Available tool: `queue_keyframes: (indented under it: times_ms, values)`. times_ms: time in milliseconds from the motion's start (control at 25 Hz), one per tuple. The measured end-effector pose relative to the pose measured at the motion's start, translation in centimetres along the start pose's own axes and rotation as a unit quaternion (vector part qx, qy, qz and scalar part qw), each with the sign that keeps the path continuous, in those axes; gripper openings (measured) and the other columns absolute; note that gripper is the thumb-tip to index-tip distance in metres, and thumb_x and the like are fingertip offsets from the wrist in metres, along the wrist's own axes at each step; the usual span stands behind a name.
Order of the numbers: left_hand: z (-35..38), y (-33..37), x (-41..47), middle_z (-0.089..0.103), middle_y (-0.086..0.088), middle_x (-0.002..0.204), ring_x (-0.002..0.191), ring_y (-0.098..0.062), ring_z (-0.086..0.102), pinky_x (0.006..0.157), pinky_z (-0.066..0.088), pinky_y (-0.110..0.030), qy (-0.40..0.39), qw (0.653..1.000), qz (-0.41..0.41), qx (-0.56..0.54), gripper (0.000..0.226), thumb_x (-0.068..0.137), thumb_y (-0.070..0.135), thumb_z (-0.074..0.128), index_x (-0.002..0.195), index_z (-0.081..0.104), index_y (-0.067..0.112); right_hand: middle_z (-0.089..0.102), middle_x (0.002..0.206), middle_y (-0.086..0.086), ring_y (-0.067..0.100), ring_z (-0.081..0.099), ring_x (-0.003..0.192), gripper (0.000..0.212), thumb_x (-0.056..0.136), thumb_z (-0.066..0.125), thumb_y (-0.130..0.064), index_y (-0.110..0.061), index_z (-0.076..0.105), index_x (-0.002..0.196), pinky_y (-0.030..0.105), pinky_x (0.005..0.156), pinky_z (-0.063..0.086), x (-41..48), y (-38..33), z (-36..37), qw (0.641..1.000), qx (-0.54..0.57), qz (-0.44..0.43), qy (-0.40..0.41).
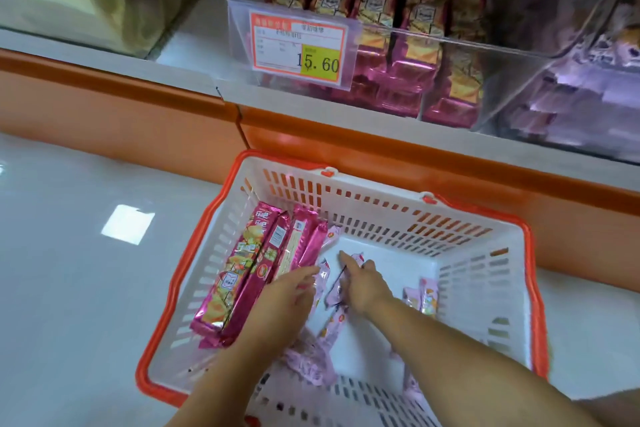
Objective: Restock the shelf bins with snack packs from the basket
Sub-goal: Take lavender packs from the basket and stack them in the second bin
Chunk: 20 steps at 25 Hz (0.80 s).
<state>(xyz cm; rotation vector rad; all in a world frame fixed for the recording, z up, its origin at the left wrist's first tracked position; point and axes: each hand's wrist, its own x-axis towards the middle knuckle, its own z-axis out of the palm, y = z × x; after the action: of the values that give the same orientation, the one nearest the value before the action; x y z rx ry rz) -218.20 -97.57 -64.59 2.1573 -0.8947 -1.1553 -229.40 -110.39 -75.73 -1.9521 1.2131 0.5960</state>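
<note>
glossy pale floor (69, 288) runs up to the orange shelf base (104, 104), and above it a clear bin (485, 42) holds rows of magenta packs behind a price tag (299, 45). the basket (363, 185) sits on the floor just below that bin, and both my arms reach down into it.

along the basket's left wall lean the long magenta snack packs (242, 274), stacked on edge, one against the next. small pale pink packs (428, 298) lie loose and well scattered over the basket's bottom.

my left hand (294, 291) lies with its fingers fairly straight and holds nothing, its tips at the foot of the long packs. my right hand (363, 281) rests on one pink pack (357, 258), index finger stretched forward along it. i cannot tell whether the other fingers have pinched the wrapper or only press on it.

i judge all of these light. the long packs look stiff along their length, probably a tray or a row of biscuits inside, so i would take one round the middle with the whole hand. that way it neither droops nor snaps at the centre. several could go together, squeezed flat side to flat side. their shiny film will likely be slippery, so a pinch at a crimped end alone may slide.

the little pink ones look soft and crinkly and lie flat on smooth plastic. i would scoop or gather them into a bunch with both hands, gently, in case the contents crush.
</note>
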Motion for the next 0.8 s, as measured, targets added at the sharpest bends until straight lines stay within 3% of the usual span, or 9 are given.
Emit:
queue_keyframes:
  times_ms: [120, 240, 280, 320, 400, 520, 600, 680, 800]
  values:
    - [0.3, 0.1, 0.5, 0.059, 0.01, 0.125, 0.106, -0.004, 0.056, 0.094, 0.041, -0.016, -0.004, 1.0, -0.015, -0.01, 0.043, 0.095, 0.009, 0.045, 0.133, 0.054, 0.025, 0.035, 0.134, 0.013, 0.033, 0.053, 0.11, 0.039, 0.094, 0.046, -0.016, -0.023, 0.047, 0.132, 0.028, 0.088, 0.044, 0.5, -0.2, 0.5, 0.998, 0.052, 0.023, 0.013]
    - [0.9, 0.2, 1.0, 0.061, 0.004, 0.129, 0.112, -0.008, 0.058, 0.098, 0.043, -0.02, -0.02, 1.0, -0.02, -0.007, 0.041, 0.095, 0.011, 0.047, 0.134, 0.053, 0.023, 0.056, 0.106, 0.009, 0.015, 0.056, 0.078, 0.014, 0.09, 0.052, -0.009, -0.02, 0.06, 0.091, 0.013, 0.066, 0.041, -0.7, 0.6, -0.5, 0.972, 0.201, 0.01, 0.121]
    - [1.3, 0.2, 1.1, 0.06, 0.002, 0.131, 0.114, -0.009, 0.057, 0.098, 0.042, -0.02, -0.027, 0.999, -0.024, -0.01, 0.04, 0.095, 0.013, 0.049, 0.134, 0.052, 0.022, 0.059, 0.095, 0.005, 0.013, 0.055, 0.071, 0.018, 0.087, 0.055, -0.005, -0.022, 0.058, 0.082, 0.015, 0.066, 0.045, -1.4, 0.9, -1.1, 0.957, 0.256, -0.003, 0.136]
    - [1.7, 0.5, 1.2, 0.058, 0.001, 0.133, 0.116, -0.009, 0.057, 0.097, 0.042, -0.02, -0.037, 0.999, -0.035, -0.014, 0.04, 0.096, 0.016, 0.05, 0.136, 0.051, 0.021, 0.059, 0.087, 0.001, 0.015, 0.056, 0.069, 0.023, 0.084, 0.057, -0.001, -0.023, 0.057, 0.077, 0.026, 0.071, 0.051, -2.2, 1.1, -1.8, 0.938, 0.323, -0.005, 0.128]
    - [2.6, 1.2, 1.1, 0.054, 0.0, 0.138, 0.115, -0.012, 0.057, 0.094, 0.044, -0.022, -0.05, 0.995, -0.067, -0.05, 0.044, 0.097, 0.025, 0.051, 0.14, 0.044, 0.022, 0.057, 0.082, 0.003, 0.022, 0.057, 0.073, 0.024, 0.083, 0.056, 0.004, -0.019, 0.053, 0.083, 0.044, 0.08, 0.054, -4.1, 1.0, -3.6, 0.887, 0.454, 0.01, 0.088]
    - [3.2, 2.7, 0.5, 0.059, -0.003, 0.125, 0.098, -0.015, 0.062, 0.069, 0.054, -0.017, -0.092, 0.961, -0.128, -0.225, 0.037, 0.098, 0.03, 0.05, 0.131, 0.052, 0.013, 0.065, 0.09, 0.013, 0.029, 0.062, 0.079, 0.028, 0.087, 0.052, 0.012, -0.012, 0.045, 0.1, 0.043, 0.077, 0.053, -7.0, 0.5, -6.1, 0.779, 0.625, -0.009, 0.037]
    - [3.1, 3.7, 0.1, 0.069, -0.011, 0.112, 0.093, -0.022, 0.069, 0.071, 0.057, -0.027, -0.141, 0.906, -0.153, -0.369, 0.029, 0.096, 0.025, 0.054, 0.118, 0.062, 0.007, 0.067, 0.097, 0.018, 0.031, 0.063, 0.081, 0.031, 0.089, 0.05, 0.013, -0.011, 0.044, 0.107, 0.039, 0.076, 0.052, -8.8, 0.9, -7.3, 0.719, 0.694, -0.022, 0.031]
    - [3.3, 5.0, -0.5, 0.073, -0.012, 0.104, 0.088, -0.022, 0.07, 0.075, 0.058, -0.031, -0.164, 0.886, -0.139, -0.411, 0.019, 0.092, 0.02, 0.06, 0.108, 0.069, 0.012, 0.069, 0.097, 0.016, 0.027, 0.067, 0.079, 0.027, 0.09, 0.053, 0.005, -0.01, 0.048, 0.112, 0.036, 0.074, 0.051, -10.5, 1.5, -8.0, 0.702, 0.71, -0.029, 0.044]
    - [4.4, 6.9, -1.4, 0.07, -0.004, 0.091, 0.079, -0.015, 0.063, 0.075, 0.054, -0.026, -0.134, 0.936, -0.07, -0.319, 0.015, 0.087, 0.016, 0.068, 0.102, 0.071, 0.018, 0.071, 0.095, 0.011, 0.022, 0.069, 0.082, 0.027, 0.089, 0.063, -0.013, -0.009, 0.057, 0.115, 0.032, 0.074, 0.053, -12.6, 2.6, -8.8, 0.735, 0.672, -0.053, 0.072]
